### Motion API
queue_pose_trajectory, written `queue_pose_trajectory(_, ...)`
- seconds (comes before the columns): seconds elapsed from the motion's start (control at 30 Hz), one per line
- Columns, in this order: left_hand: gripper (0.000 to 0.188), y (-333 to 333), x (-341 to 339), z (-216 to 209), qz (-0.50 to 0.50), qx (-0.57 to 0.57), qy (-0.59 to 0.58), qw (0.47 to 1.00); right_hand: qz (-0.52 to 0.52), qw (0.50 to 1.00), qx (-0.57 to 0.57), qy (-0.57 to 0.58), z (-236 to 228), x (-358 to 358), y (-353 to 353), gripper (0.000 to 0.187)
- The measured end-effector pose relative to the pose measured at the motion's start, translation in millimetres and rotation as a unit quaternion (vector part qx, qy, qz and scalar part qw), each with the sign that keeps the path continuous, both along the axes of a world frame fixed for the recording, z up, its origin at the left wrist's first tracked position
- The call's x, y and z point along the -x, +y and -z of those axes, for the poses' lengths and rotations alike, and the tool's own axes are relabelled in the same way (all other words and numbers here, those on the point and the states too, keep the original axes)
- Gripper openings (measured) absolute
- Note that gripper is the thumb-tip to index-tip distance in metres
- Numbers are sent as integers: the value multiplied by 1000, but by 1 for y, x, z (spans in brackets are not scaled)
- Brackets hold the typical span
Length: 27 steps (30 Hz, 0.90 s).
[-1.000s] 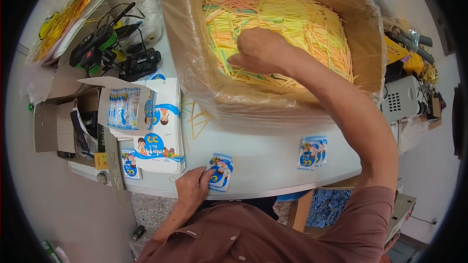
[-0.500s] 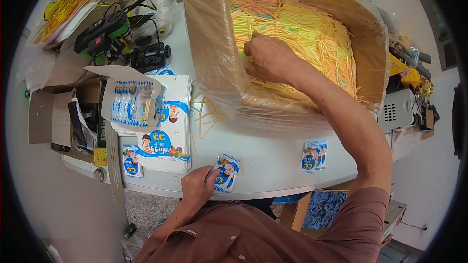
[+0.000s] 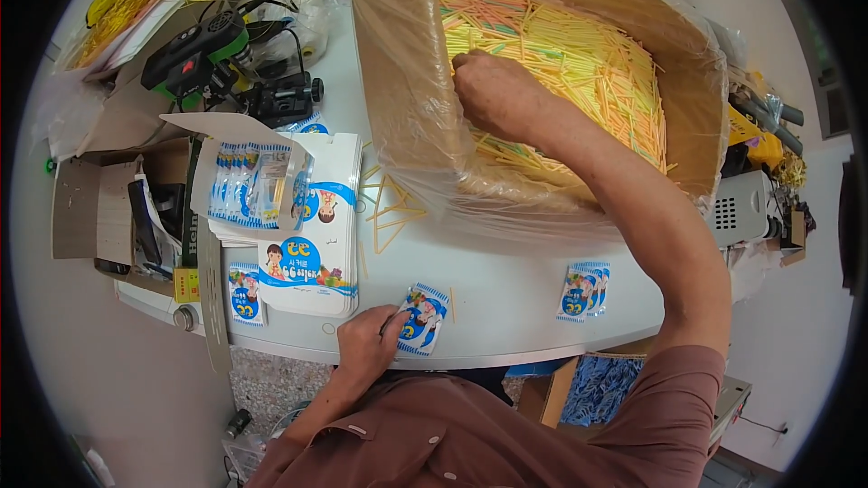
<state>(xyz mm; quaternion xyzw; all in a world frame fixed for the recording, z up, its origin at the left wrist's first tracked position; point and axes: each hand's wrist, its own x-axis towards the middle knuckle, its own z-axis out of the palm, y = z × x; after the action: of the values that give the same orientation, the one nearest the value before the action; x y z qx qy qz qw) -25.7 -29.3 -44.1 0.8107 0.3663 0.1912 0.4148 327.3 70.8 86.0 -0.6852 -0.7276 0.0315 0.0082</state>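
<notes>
My left hand (image 3: 366, 342) rests by the table's near edge, its thumb and fingers pinching the left side of a small blue-and-white printed packet (image 3: 422, 320). A single thin stick (image 3: 453, 305) lies just right of that packet. Inside a large cardboard box (image 3: 398, 81) lined with clear plastic, my right hand (image 3: 502, 98) is at the left part of a heap of thin yellow, orange and green sticks (image 3: 579, 72). Its fingers are curled down, and the fingertips are hidden, so what they hold does not show.
Similar packets (image 3: 583, 292) lie overlapped at right; another packet (image 3: 245, 294) lies at left. An opened carton of packets (image 3: 253, 185) stands on flat printed cartons (image 3: 312, 298). Loose sticks (image 3: 393, 208) lie beside the big box. A black-and-green device (image 3: 203, 54) stands behind.
The whole view has shifted slightly. My right hand stays among the sticks at the box's left side, its fingers a little higher and less visible. My left hand keeps its grip on the packet.
</notes>
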Motion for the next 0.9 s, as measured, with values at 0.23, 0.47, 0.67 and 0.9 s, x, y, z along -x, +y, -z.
queue_pose_trajectory(0.23,15,1,1,1,-5,16,2,1000,-61,988,-41,-135,8,7,-5,22)
queue_pose_trajectory(0.47,14,2,0,-3,1,38,13,999,20,999,7,-34,3,-8,-2,29)
queue_pose_trajectory(0.67,16,-1,1,-3,-9,10,-5,1000,157,939,-66,297,-36,-28,-49,25)
queue_pose_trajectory(0.9,36,-7,5,-34,2,-117,109,987,167,592,-77,785,-62,9,-169,21)
